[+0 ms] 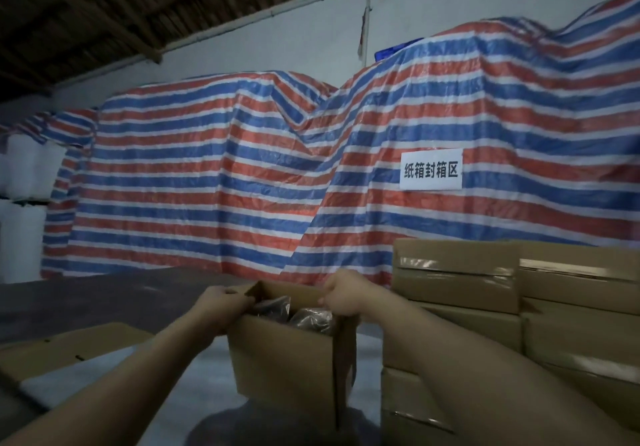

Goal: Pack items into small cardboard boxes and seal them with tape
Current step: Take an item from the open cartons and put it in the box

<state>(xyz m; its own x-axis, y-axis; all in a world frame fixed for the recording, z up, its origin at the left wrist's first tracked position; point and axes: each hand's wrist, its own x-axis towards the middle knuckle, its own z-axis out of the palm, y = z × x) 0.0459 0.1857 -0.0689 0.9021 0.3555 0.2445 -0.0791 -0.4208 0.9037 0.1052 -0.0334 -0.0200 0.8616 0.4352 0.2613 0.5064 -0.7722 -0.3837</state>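
Note:
A small open cardboard box [284,359] stands in front of me at the bottom middle. Inside it lie dark items wrapped in clear plastic [308,317]. My left hand [221,305] grips the box's left top edge with curled fingers. My right hand [341,293] grips the right top edge near the far corner. The box's flaps stand up around the opening. No tape roll is in view.
Sealed taped cardboard boxes [512,283] are stacked at the right, close to my right arm. A flat cardboard piece [69,345] lies at the left. Behind stands a dark table surface [121,290] and a striped tarpaulin [214,175] with a white sign [431,169].

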